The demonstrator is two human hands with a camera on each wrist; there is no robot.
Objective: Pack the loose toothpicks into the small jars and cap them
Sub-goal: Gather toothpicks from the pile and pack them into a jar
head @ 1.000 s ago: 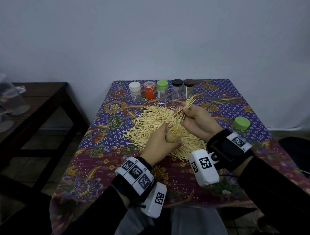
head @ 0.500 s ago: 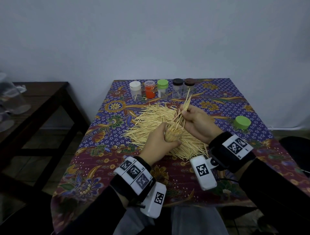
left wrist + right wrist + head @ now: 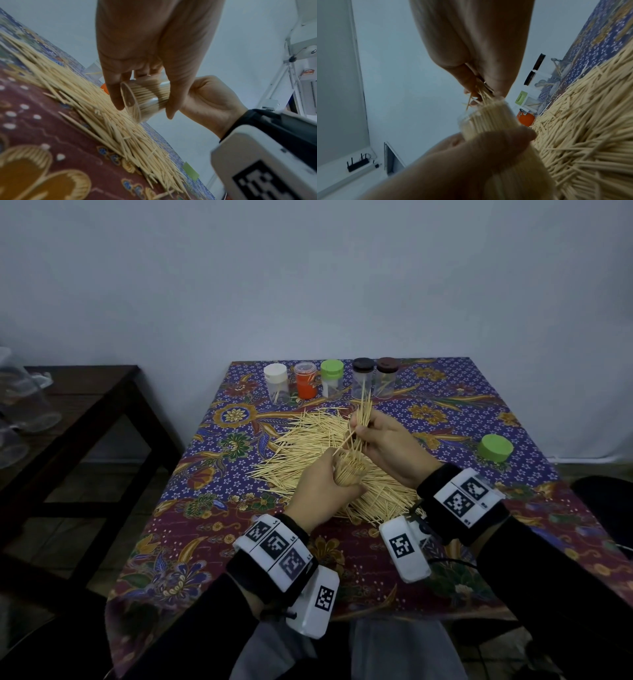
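The left hand [image 3: 322, 487] reaches in from the near edge of the worktop [image 3: 342, 556], its fingers [image 3: 116, 94] curled around a small clear jar [image 3: 145, 98] that it holds tilted just above the heap of loose toothpicks [image 3: 308, 450]. The jar is packed almost full of toothpicks standing side by side, its mouth uncapped and turned up toward the other hand. The right hand [image 3: 387, 443] comes in from the right with its wrist raised, thumb and fingers [image 3: 471, 81] pinching a bundle of toothpicks [image 3: 363, 419] that fans out upward above the knuckles, while the lower ends dip into the mouth of the jar. One or two sticks splay sideways at the rim. The heap spreads over the middle of the patterned cloth, under and around both hands. Along the far edge stands a row of five jars: a white-capped jar [image 3: 276, 383] with a few sticks in it, an orange jar [image 3: 305, 385] with a clear lid, a green-capped jar [image 3: 331, 380], and two dark-capped jars [image 3: 375, 378] side by side, each holding a few sticks. A loose green cap [image 3: 495, 448] lies well apart on the right of the worktop.
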